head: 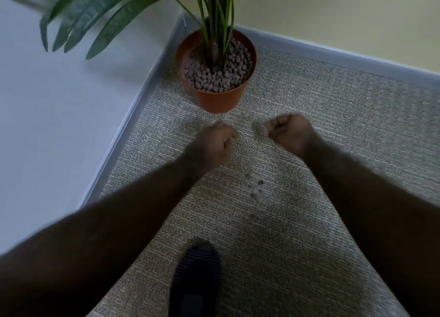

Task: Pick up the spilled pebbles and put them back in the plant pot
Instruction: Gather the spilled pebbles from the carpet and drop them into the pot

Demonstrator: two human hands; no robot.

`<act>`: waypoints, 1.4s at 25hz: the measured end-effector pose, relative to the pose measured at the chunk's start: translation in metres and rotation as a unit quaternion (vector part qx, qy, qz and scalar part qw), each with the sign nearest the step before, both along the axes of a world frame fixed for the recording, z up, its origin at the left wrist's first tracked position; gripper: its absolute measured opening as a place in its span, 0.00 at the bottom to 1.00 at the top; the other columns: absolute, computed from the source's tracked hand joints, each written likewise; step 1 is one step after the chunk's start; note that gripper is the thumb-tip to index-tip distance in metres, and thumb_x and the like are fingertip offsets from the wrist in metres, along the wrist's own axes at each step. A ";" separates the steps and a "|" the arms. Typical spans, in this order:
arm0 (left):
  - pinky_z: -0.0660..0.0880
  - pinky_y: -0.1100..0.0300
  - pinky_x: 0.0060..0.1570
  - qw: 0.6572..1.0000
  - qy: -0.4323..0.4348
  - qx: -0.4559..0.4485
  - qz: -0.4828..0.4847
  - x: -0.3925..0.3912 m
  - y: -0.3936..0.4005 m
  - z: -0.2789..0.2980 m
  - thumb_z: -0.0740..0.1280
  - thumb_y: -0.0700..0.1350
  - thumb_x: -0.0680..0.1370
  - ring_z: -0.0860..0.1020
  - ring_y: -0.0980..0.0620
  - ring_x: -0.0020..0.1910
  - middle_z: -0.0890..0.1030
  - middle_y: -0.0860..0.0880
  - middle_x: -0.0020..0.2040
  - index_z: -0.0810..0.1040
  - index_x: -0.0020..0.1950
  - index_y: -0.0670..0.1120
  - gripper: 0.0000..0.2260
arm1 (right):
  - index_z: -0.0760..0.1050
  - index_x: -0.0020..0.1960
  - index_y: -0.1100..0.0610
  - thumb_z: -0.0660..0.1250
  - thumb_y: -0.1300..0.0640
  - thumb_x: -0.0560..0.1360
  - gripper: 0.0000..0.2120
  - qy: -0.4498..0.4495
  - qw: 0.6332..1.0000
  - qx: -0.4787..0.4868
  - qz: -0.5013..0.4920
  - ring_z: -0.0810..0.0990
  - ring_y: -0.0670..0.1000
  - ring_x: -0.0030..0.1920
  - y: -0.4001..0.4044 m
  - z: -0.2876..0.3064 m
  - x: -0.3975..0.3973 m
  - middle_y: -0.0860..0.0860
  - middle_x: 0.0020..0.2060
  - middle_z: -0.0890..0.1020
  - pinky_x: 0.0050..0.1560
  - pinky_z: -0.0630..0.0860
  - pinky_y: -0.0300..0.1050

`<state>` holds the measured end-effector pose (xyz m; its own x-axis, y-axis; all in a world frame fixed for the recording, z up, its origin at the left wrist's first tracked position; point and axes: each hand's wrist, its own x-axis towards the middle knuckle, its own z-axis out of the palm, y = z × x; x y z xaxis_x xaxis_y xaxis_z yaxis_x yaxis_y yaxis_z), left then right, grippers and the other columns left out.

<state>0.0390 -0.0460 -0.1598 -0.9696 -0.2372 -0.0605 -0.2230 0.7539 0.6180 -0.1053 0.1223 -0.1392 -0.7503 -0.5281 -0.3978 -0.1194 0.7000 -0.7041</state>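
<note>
An orange plant pot [217,100] stands on the carpet in the corner, filled with grey-brown pebbles [214,76] around a green palm [214,19]. A few spilled pebbles [256,188] lie on the carpet between my forearms, nearer to me than the pot. My left hand [217,141] is curled into a fist just below the pot. My right hand [289,132] is also closed, to the right of it. Both hands are blurred, and I cannot see whether either fist holds pebbles.
The grey-green carpet [309,102] meets a grey skirting board [133,116] on the left wall and another along the back wall [333,54]. Palm leaves [100,21] hang over the left wall. My dark shoe [197,276] rests at the bottom centre.
</note>
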 end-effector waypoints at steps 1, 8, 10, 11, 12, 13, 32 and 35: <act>0.72 0.61 0.57 0.997 -0.063 -0.004 -0.052 0.010 0.014 -0.011 0.62 0.40 0.76 0.76 0.52 0.57 0.78 0.47 0.59 0.77 0.62 0.47 0.15 | 0.84 0.43 0.56 0.72 0.57 0.73 0.03 -0.010 0.998 0.047 0.045 0.84 0.49 0.46 0.017 -0.015 0.011 0.52 0.45 0.87 0.53 0.78 0.34; 0.67 0.51 0.66 0.949 -0.204 -0.111 -0.212 0.008 0.073 -0.034 0.60 0.42 0.77 0.68 0.43 0.65 0.71 0.43 0.65 0.72 0.66 0.44 0.17 | 0.76 0.66 0.56 0.71 0.48 0.72 0.24 0.085 0.961 0.124 0.231 0.73 0.57 0.66 0.067 -0.077 0.091 0.57 0.65 0.76 0.69 0.67 0.44; 0.71 0.47 0.63 0.941 -0.228 -0.154 -0.195 0.007 0.081 -0.033 0.59 0.42 0.78 0.67 0.42 0.65 0.69 0.42 0.65 0.74 0.62 0.43 0.14 | 0.70 0.71 0.56 0.68 0.46 0.73 0.29 0.109 0.956 0.151 0.226 0.67 0.60 0.70 0.070 -0.081 0.104 0.59 0.70 0.69 0.71 0.65 0.47; 0.72 0.46 0.62 0.938 -0.241 -0.159 -0.192 0.007 0.084 -0.032 0.58 0.42 0.79 0.67 0.42 0.66 0.68 0.42 0.66 0.74 0.61 0.42 0.13 | 0.68 0.72 0.56 0.66 0.46 0.74 0.29 0.121 0.952 0.165 0.229 0.65 0.60 0.71 0.070 -0.082 0.109 0.59 0.72 0.67 0.71 0.65 0.49; 0.72 0.45 0.61 0.936 -0.250 -0.158 -0.192 0.008 0.087 -0.032 0.58 0.42 0.79 0.66 0.42 0.66 0.67 0.42 0.66 0.74 0.61 0.41 0.13 | 0.67 0.71 0.56 0.64 0.46 0.76 0.27 0.127 0.949 0.170 0.231 0.64 0.60 0.70 0.069 -0.083 0.114 0.58 0.72 0.66 0.71 0.65 0.50; 0.73 0.44 0.60 0.933 -0.255 -0.158 -0.197 0.009 0.089 -0.033 0.57 0.42 0.79 0.66 0.42 0.66 0.66 0.41 0.66 0.74 0.61 0.40 0.13 | 0.68 0.71 0.56 0.61 0.47 0.77 0.25 0.128 0.948 0.173 0.234 0.65 0.59 0.70 0.067 -0.083 0.117 0.58 0.72 0.66 0.70 0.66 0.50; 0.73 0.48 0.53 0.922 -0.276 -0.135 -0.237 0.017 0.090 -0.049 0.55 0.46 0.80 0.72 0.38 0.61 0.72 0.38 0.62 0.73 0.57 0.39 0.14 | 0.80 0.49 0.56 0.64 0.55 0.78 0.07 0.048 0.983 0.081 0.155 0.78 0.55 0.51 0.089 -0.084 0.128 0.55 0.50 0.77 0.55 0.75 0.48; 0.72 0.48 0.56 0.912 -0.282 -0.152 -0.254 0.016 0.087 -0.048 0.54 0.47 0.80 0.71 0.39 0.63 0.70 0.39 0.64 0.72 0.58 0.40 0.15 | 0.80 0.50 0.54 0.64 0.56 0.78 0.07 0.047 0.979 0.078 0.181 0.78 0.53 0.51 0.096 -0.083 0.135 0.54 0.50 0.77 0.55 0.75 0.47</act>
